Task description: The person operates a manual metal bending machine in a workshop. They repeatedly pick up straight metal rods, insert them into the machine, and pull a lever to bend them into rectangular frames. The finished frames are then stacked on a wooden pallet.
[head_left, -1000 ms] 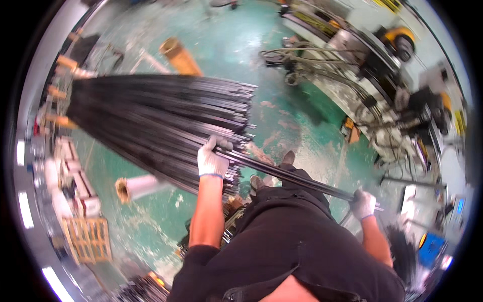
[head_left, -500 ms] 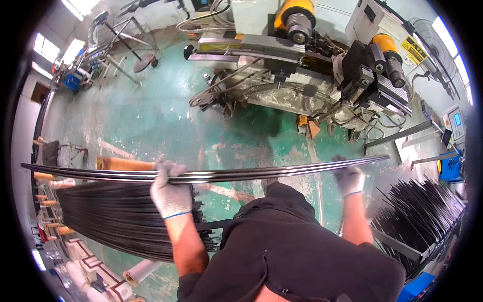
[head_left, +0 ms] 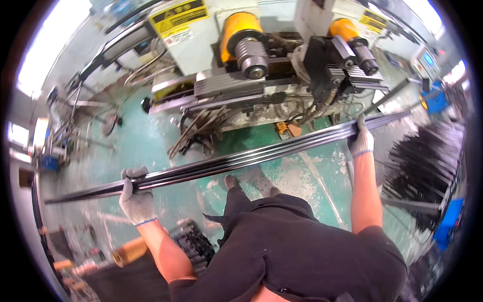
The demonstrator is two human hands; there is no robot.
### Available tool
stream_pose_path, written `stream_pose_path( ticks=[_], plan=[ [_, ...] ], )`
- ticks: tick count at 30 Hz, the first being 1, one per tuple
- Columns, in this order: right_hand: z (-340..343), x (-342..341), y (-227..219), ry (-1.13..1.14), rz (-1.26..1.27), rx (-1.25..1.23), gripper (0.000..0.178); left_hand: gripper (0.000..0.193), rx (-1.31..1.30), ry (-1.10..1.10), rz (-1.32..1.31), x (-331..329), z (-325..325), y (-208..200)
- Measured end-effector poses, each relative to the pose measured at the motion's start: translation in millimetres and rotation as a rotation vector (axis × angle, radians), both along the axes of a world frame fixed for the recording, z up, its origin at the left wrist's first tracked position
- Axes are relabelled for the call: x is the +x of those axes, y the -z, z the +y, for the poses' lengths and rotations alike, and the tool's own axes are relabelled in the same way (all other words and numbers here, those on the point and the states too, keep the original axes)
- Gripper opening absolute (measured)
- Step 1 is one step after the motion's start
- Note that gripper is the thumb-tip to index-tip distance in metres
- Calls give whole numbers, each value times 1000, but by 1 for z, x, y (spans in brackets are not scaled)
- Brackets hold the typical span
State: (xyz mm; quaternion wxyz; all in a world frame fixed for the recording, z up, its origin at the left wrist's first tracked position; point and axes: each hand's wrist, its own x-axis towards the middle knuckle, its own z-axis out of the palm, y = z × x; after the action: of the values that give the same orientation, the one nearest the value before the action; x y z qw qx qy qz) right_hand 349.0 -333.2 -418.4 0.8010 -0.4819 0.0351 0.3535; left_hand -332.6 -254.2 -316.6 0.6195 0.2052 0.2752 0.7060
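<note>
A bundle of long, thin dark metal rods point(head_left: 241, 160) stretches across in front of my body, its right end higher in the picture than its left. My left hand point(head_left: 136, 197), in a pale knitted glove, is closed around the bundle toward its left part. Further along, my gloved right hand point(head_left: 362, 138) grips the same rods toward their right end. The rods lie close together with slight gaps between them. Below the bundle, my shoes point(head_left: 231, 182) stand on the green floor.
Ahead stands a machine with a large yellow-and-grey spindle point(head_left: 246, 48) and a smaller yellow one point(head_left: 352, 43). A rack of dark rods point(head_left: 425, 168) is on my right. Another dark pile point(head_left: 126, 279) and a brown roll point(head_left: 133, 250) lie at lower left. A control panel point(head_left: 426, 61) stands far right.
The rods have moved forward toward the machine and tilted, right end up. My arms have stretched out, both hands still gripping. The view has turned, bringing the machine closer.
</note>
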Motion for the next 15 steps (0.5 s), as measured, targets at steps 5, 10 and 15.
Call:
stream_pose_path(
  ticks=[5,10,15],
  plan=[
    [68,-81,-19,66,-119,-145,34,24,-37,71,30,17,94,45],
    [150,-240,-58,-7,42,56,17,32,-161,237,-46,37,158,59],
    [189,-204,-66,19,-5,91,18,37,-59,323,-56,7,221,69]
  ],
)
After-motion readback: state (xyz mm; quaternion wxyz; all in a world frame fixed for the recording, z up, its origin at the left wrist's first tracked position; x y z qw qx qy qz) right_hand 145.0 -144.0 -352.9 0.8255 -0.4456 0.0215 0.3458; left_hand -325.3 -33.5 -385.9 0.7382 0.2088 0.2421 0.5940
